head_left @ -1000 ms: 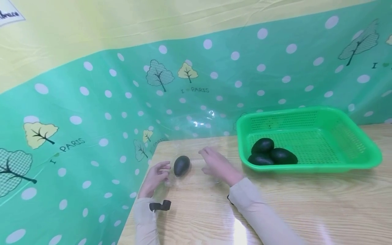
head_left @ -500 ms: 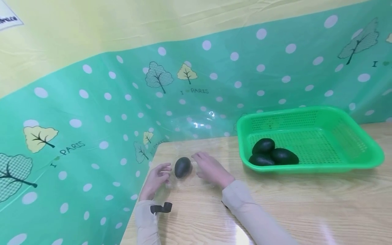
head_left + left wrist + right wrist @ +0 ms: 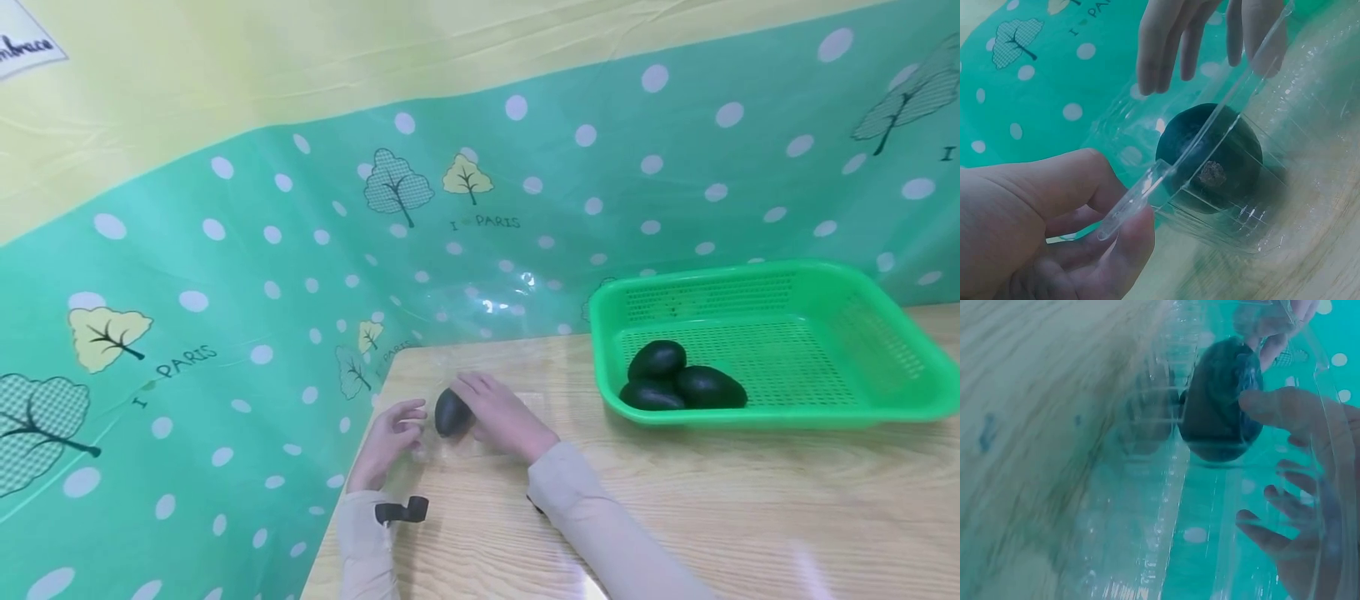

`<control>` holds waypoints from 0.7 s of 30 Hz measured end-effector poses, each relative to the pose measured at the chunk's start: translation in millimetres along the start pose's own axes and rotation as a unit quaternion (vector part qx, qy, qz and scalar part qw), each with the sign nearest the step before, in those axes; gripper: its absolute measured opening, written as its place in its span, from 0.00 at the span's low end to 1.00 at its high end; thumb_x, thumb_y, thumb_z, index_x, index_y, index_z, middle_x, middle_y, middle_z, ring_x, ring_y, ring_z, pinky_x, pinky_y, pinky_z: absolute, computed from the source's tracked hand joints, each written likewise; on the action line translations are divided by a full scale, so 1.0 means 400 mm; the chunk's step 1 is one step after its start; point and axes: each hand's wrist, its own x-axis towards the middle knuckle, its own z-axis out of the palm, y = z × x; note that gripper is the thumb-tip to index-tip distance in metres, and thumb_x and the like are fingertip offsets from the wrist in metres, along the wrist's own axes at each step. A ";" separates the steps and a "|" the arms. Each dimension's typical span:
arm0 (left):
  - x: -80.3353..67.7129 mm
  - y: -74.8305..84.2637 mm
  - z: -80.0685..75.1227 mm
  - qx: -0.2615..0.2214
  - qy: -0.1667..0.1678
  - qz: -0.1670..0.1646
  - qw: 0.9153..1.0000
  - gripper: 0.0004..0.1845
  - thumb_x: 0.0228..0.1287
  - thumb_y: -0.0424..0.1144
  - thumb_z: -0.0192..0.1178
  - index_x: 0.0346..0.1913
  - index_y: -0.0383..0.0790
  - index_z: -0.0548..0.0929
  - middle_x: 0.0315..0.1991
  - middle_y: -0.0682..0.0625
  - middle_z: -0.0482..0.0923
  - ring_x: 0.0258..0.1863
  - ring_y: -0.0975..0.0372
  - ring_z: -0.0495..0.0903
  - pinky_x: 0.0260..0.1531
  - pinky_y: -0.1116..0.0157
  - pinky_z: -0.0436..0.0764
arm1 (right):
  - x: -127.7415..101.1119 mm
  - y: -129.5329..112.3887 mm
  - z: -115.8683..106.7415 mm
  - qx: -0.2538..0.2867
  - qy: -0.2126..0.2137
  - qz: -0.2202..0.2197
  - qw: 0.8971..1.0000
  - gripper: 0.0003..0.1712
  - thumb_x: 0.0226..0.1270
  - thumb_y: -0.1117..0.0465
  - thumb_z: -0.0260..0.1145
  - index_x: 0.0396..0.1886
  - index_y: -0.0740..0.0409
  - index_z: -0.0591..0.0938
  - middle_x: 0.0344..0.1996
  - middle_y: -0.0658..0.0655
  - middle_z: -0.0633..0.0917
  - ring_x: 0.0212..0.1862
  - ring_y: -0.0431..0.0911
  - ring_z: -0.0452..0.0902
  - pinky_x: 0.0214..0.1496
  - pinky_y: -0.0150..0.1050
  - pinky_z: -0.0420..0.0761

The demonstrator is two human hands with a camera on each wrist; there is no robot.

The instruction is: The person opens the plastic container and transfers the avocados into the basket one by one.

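A dark avocado [image 3: 448, 414] lies in a clear plastic box [image 3: 1135, 201] on the table, its stem scar visible in the left wrist view. My left hand [image 3: 387, 442] pinches the box's rim between thumb and fingers. Over the avocado's right side reaches my right hand [image 3: 506, 415]; in the right wrist view its thumb [image 3: 1272, 407] appears to touch the avocado, while the other fingers are spread apart from it. Much of the box is hard to make out because it is transparent.
To the right stands a green plastic basket [image 3: 862, 412] holding three dark avocados [image 3: 656, 360]. A green dotted sheet [image 3: 247, 350] hangs behind and to the left of the wooden table [image 3: 675, 492].
My right hand has moved left, from beside the avocado to over its right side. The left hand stays about where it was, and the basket's avocados have not moved.
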 end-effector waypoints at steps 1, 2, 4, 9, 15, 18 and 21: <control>0.001 0.000 0.001 -0.002 -0.001 -0.001 1.000 0.31 0.58 0.22 0.55 0.67 0.33 0.72 0.57 0.33 0.75 0.39 0.48 0.82 0.33 0.66 0.84 | 0.002 0.000 0.001 -0.002 -0.002 0.001 1.000 0.43 0.54 0.67 0.74 0.71 0.61 0.68 0.72 0.62 0.67 0.72 0.58 0.63 0.75 0.50 0.64; 0.002 0.000 0.001 -0.003 -0.001 -0.001 1.000 0.30 0.58 0.22 0.55 0.67 0.33 0.72 0.57 0.33 0.75 0.39 0.48 0.82 0.32 0.66 0.84 | 0.004 -0.001 0.002 -0.006 -0.003 0.001 1.000 0.43 0.54 0.67 0.74 0.71 0.60 0.69 0.72 0.61 0.67 0.72 0.58 0.63 0.74 0.51 0.65; 0.003 0.000 0.002 -0.004 -0.001 -0.002 1.000 0.31 0.58 0.22 0.55 0.67 0.33 0.72 0.57 0.32 0.75 0.40 0.48 0.82 0.33 0.66 0.84 | 0.007 -0.004 0.004 -0.013 -0.010 0.003 1.000 0.43 0.55 0.66 0.74 0.71 0.58 0.69 0.73 0.61 0.66 0.73 0.58 0.62 0.74 0.52 0.65; 0.001 0.001 -0.001 0.001 -0.001 -0.003 1.000 0.31 0.58 0.22 0.54 0.68 0.34 0.72 0.57 0.33 0.75 0.43 0.47 0.81 0.35 0.66 0.84 | 0.019 -0.016 0.013 -0.022 -0.030 0.008 0.999 0.42 0.56 0.70 0.70 0.72 0.54 0.69 0.76 0.58 0.62 0.76 0.59 0.56 0.75 0.56 0.61; 0.003 -0.003 -0.003 -0.001 0.001 -0.002 1.000 0.31 0.58 0.23 0.55 0.68 0.33 0.72 0.58 0.32 0.75 0.42 0.46 0.82 0.34 0.66 0.84 | 0.033 -0.031 0.033 -0.029 -0.048 0.017 0.998 0.42 0.57 0.73 0.67 0.73 0.51 0.69 0.76 0.58 0.61 0.77 0.60 0.51 0.77 0.57 0.57; 0.006 -0.006 -0.001 -0.004 0.000 0.001 1.000 0.31 0.58 0.22 0.55 0.68 0.33 0.72 0.58 0.31 0.75 0.40 0.46 0.82 0.32 0.66 0.84 | 0.038 -0.034 0.042 -0.033 -0.050 0.022 0.998 0.39 0.60 0.69 0.69 0.72 0.50 0.70 0.76 0.56 0.62 0.77 0.59 0.52 0.77 0.57 0.57; 0.006 -0.006 0.002 -0.005 0.003 -0.004 1.000 0.31 0.57 0.22 0.55 0.67 0.34 0.72 0.57 0.32 0.75 0.38 0.47 0.82 0.32 0.67 0.83 | 0.040 -0.034 0.050 -0.031 -0.049 0.022 0.998 0.38 0.60 0.65 0.70 0.72 0.50 0.71 0.75 0.56 0.64 0.76 0.60 0.53 0.76 0.57 0.59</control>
